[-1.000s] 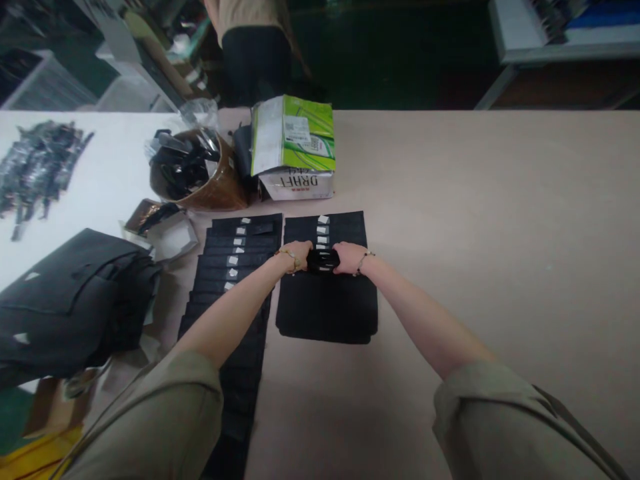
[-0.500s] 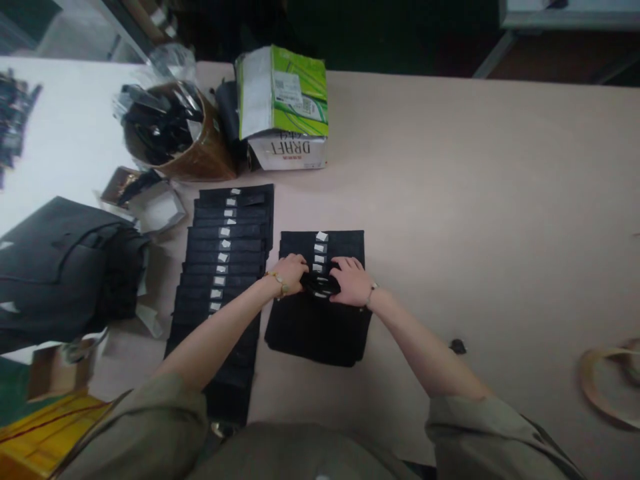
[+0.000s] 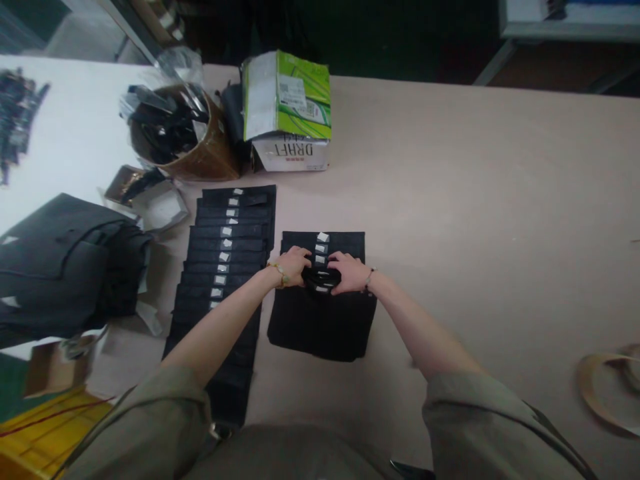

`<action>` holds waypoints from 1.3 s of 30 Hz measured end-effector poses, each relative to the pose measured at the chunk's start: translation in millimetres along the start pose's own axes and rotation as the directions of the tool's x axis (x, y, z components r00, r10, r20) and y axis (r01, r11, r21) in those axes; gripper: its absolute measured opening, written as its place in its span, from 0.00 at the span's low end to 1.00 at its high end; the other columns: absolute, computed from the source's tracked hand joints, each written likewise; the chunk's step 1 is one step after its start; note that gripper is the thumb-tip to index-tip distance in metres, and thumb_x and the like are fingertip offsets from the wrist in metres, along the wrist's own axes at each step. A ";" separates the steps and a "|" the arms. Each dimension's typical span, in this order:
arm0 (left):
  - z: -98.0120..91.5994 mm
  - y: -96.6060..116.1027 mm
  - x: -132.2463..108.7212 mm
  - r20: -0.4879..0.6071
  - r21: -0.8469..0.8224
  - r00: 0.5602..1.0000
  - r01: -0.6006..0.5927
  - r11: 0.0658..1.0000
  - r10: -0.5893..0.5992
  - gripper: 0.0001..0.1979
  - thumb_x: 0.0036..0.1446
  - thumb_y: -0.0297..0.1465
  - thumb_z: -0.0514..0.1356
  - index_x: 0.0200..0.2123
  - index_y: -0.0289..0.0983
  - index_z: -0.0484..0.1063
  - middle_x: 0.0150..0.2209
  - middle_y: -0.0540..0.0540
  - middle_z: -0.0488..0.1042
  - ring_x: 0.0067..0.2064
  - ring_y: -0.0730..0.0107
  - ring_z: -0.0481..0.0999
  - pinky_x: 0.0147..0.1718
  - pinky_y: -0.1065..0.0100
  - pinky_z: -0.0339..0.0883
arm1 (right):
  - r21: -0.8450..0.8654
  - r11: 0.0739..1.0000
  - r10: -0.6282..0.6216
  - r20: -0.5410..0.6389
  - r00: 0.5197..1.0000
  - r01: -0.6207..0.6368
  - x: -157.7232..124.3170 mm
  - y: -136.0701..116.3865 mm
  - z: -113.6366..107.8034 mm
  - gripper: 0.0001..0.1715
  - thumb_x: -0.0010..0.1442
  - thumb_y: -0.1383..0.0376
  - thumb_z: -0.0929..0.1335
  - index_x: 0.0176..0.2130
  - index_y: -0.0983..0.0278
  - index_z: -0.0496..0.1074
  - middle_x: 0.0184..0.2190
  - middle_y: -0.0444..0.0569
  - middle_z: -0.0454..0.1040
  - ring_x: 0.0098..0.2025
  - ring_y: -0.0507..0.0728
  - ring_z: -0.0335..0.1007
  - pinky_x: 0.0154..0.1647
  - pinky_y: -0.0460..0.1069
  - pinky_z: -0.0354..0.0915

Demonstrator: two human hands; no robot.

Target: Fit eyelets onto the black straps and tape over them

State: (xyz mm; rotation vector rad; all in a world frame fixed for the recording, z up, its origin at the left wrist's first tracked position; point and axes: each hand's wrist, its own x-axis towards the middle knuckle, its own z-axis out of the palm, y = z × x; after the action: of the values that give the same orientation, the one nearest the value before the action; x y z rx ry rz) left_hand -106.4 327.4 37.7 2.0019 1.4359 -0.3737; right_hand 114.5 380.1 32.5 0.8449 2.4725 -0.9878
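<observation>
A stack of black cloth pieces (image 3: 320, 327) lies in front of me, their edges staggered at the far end and small white labels down the middle. My left hand (image 3: 295, 265) grips the cloth from the left, fingers curled over its edges. From the right, my right hand (image 3: 349, 272) pinches the same bunch. Between the hands the cloth edges bow up into a dark, rounded gap with labels inside. How many layers each hand holds is hidden. To the left lies a long overlapping row of similar black labelled pieces (image 3: 227, 253), partly under my left forearm.
A brown bin (image 3: 215, 150) of black items and a green-white carton (image 3: 303, 100) stand at the back. Dark folded cloth (image 3: 60, 267), a small open box (image 3: 163, 205) and a yellow crate (image 3: 55, 427) are at left. A tape roll (image 3: 593, 387) lies at right.
Both hands have shifted slightly up the stack, covering one more label. The bunched cloth between them bulges wider. The view has moved a little.
</observation>
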 end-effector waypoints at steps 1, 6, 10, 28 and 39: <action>-2.4 -4.9 4.7 -0.002 -0.002 1.000 0.009 1.000 -0.009 0.26 0.40 0.40 0.72 0.45 0.39 0.78 0.63 0.43 0.63 0.64 0.49 0.60 0.60 0.58 0.61 | 0.015 1.000 -0.004 -0.004 1.000 0.004 3.2 2.4 -3.8 0.41 0.43 0.50 0.78 0.55 0.60 0.72 0.62 0.56 0.60 0.59 0.69 0.61 0.55 0.58 0.63; -15.2 -7.8 28.5 -0.018 -0.025 0.970 0.243 0.970 -0.244 0.31 0.44 0.36 0.69 0.54 0.38 0.71 0.51 0.40 0.73 0.50 0.56 0.75 0.50 0.63 0.70 | -0.033 0.992 0.116 -0.125 0.985 -0.121 21.5 10.5 -15.3 0.41 0.46 0.52 0.77 0.55 0.67 0.71 0.58 0.60 0.64 0.56 0.68 0.65 0.56 0.56 0.63; -26.3 3.5 34.5 0.076 0.055 0.957 0.275 0.960 -0.279 0.28 0.47 0.34 0.68 0.53 0.42 0.72 0.47 0.41 0.77 0.49 0.54 0.77 0.50 0.58 0.70 | -0.093 0.985 0.139 -0.075 0.987 -0.145 24.6 9.9 -19.4 0.40 0.46 0.54 0.77 0.55 0.63 0.69 0.48 0.56 0.73 0.48 0.65 0.71 0.47 0.54 0.67; -44.1 -1.9 63.0 0.004 0.078 0.956 0.292 0.953 -0.293 0.31 0.45 0.34 0.71 0.53 0.38 0.67 0.53 0.36 0.73 0.55 0.50 0.73 0.54 0.55 0.66 | 0.127 0.961 0.262 -0.142 0.955 -0.245 90.8 36.3 -57.5 0.24 0.65 0.50 0.64 0.51 0.63 0.72 0.48 0.55 0.77 0.48 0.60 0.73 0.48 0.51 0.65; -56.7 8.1 50.9 -0.093 0.180 0.985 0.159 0.971 -0.144 0.17 0.50 0.32 0.65 0.45 0.39 0.75 0.56 0.37 0.72 0.60 0.50 0.68 0.60 0.53 0.59 | 0.090 0.955 0.293 -0.099 0.951 -0.284 96.5 7.8 -69.2 0.15 0.58 0.64 0.70 0.45 0.68 0.78 0.48 0.64 0.76 0.50 0.66 0.72 0.49 0.56 0.67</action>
State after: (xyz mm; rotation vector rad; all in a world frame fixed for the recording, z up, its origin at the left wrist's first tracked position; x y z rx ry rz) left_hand -87.9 399.8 54.5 2.0793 1.6636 -0.5179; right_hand 39.3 472.2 27.7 1.2765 2.3218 -0.9539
